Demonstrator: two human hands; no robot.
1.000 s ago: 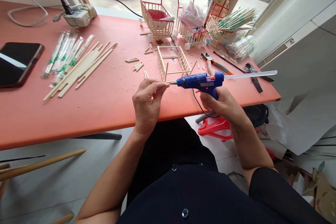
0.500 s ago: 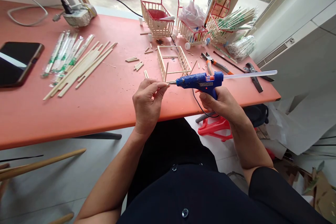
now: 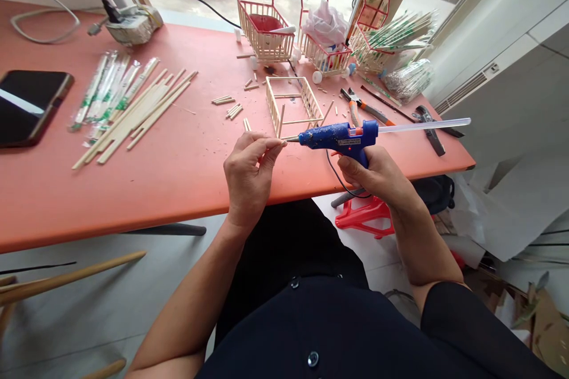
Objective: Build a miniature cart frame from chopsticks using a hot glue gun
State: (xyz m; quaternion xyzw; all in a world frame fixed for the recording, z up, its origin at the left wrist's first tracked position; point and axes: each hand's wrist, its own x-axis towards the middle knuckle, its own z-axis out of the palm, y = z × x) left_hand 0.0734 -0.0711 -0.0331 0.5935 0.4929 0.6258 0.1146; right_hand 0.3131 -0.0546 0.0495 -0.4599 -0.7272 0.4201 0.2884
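My right hand (image 3: 371,170) grips a blue hot glue gun (image 3: 338,136) by its handle, and a clear glue stick (image 3: 427,125) juts from its back. The nozzle points left, meeting the fingertips of my left hand (image 3: 253,169). Thumb and forefinger there pinch a short wooden stick, mostly hidden by the fingers. Just beyond the glue gun stands a small open frame of wooden sticks (image 3: 296,80), with slatted sides. Short cut sticks (image 3: 234,111) lie to its left.
Long flat sticks (image 3: 133,115), wrapped chopsticks (image 3: 100,92) and a phone (image 3: 33,108) lie on the left of the orange table (image 3: 178,189). Little stick carts (image 3: 267,35) line the window side. Pliers (image 3: 355,106) and a dark clamp-like tool (image 3: 431,133) lie on the right. A power strip (image 3: 133,25) sits at back left.
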